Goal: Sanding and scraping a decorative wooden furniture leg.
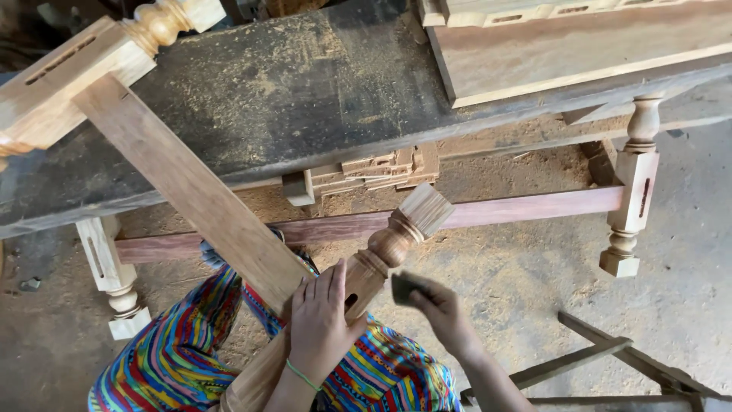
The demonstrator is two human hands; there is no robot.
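We are looking down on our left hand, nearest to us at six o'clock in the view, with a green band around its wrist. Its fingers are lying spread and flat over the turned wooden leg, pressing on it just below the mortise slot rather than wrapping around it. The leg is slanting up from our lap toward one o'clock, its square cut end pointing at the workbench. Our right hand is sitting just beside the leg at its four o'clock side, fingers pinched closed on a small dark piece of sandpaper, which is lying very near the leg; we cannot tell whether it is touching the wood.

A flat wooden rail is running from the leg up toward ten o'clock, joining a second pale turned post that is resting on the dark workbench. Our knees are showing in bright striped fabric at seven o'clock.

Under the bench, a reddish rail is spanning between two more pale turned legs, one at eight o'clock and one at three o'clock. Sawdust is lying over the floor beneath the bench, and offcut blocks are stacked at twelve o'clock.
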